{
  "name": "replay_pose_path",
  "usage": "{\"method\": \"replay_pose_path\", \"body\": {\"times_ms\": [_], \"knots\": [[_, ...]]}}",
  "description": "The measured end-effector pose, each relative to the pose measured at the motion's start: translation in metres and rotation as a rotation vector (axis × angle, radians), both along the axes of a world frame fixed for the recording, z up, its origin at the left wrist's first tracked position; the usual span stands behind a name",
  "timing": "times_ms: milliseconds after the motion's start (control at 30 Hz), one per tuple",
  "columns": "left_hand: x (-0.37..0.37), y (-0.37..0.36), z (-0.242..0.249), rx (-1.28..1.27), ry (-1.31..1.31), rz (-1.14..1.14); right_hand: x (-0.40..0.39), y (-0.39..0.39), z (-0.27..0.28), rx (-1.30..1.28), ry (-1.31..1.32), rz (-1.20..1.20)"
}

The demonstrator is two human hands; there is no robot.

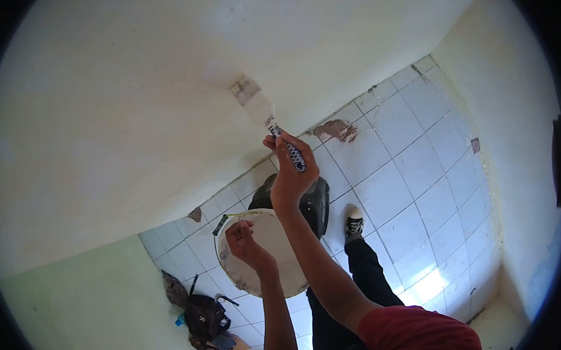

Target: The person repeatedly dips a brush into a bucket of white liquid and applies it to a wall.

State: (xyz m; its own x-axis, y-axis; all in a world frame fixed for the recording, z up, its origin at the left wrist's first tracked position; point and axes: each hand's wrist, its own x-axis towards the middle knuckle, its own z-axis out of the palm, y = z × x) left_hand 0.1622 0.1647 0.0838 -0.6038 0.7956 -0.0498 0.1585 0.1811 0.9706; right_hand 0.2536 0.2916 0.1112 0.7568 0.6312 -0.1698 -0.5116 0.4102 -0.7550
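My right hand point(295, 171) is closed around the patterned handle of a putty knife point(259, 107). The wide blade, smeared with whitish and brownish residue, points up and left, its edge at the pale wall point(121, 119). Lower down, my left hand point(247, 244) hangs over a round white bucket point(225, 268), fingers curled in a loose fist with nothing visible in them. Pale material shows inside the bucket, and its wire handle rests at the upper left rim. My right forearm hides part of the bucket's right side.
Behind the bucket stands a black object point(316, 205). A dark backpack point(205, 316) and other items lie on the tiled floor point(390, 176) at lower left. One of my shoes point(354, 223) is right of the bucket. Broken, brownish patches mark the floor along the wall.
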Motion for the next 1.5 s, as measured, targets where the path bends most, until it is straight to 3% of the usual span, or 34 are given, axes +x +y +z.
{"method": "replay_pose_path", "body": {"times_ms": [133,333,400,467,533,600,800,933,1067,1233,1433,1500], "knots": [[-0.007,-0.005,0.0,0.012,-0.006,-0.022,-0.001,-0.003,0.004,-0.091,-0.084,-0.045],[-0.024,-0.008,0.015,0.01,-0.016,-0.053,-0.03,0.0,0.067,0.093,-0.109,0.019],[-0.036,-0.013,0.01,-0.078,0.187,-0.068,-0.036,-0.008,0.089,0.174,0.004,0.049],[-0.044,-0.014,0.002,-0.026,0.209,-0.108,-0.044,-0.006,0.089,0.182,0.035,0.024],[-0.045,-0.013,0.006,0.021,0.229,-0.142,-0.049,-0.004,0.078,0.185,0.068,0.004],[-0.043,-0.009,0.013,-0.069,0.081,-0.078,-0.055,0.005,0.048,0.094,0.157,0.004],[-0.044,-0.006,0.012,-0.042,-0.027,-0.06,-0.022,0.003,-0.021,-0.115,0.024,-0.123],[-0.04,-0.005,0.015,-0.046,-0.027,-0.081,0.015,0.013,-0.014,-0.179,0.032,-0.191],[-0.037,-0.003,0.012,-0.034,-0.089,-0.059,0.037,0.022,0.029,0.144,0.192,-0.044],[-0.029,0.001,0.013,-0.044,-0.098,-0.045,0.067,0.021,0.047,0.281,0.283,-0.063],[-0.021,0.009,0.011,-0.058,-0.098,-0.016,0.085,0.043,-0.052,0.162,0.328,-0.11],[-0.017,0.011,0.011,-0.031,-0.121,-0.018,0.094,0.04,-0.07,-0.001,0.257,-0.17]]}}
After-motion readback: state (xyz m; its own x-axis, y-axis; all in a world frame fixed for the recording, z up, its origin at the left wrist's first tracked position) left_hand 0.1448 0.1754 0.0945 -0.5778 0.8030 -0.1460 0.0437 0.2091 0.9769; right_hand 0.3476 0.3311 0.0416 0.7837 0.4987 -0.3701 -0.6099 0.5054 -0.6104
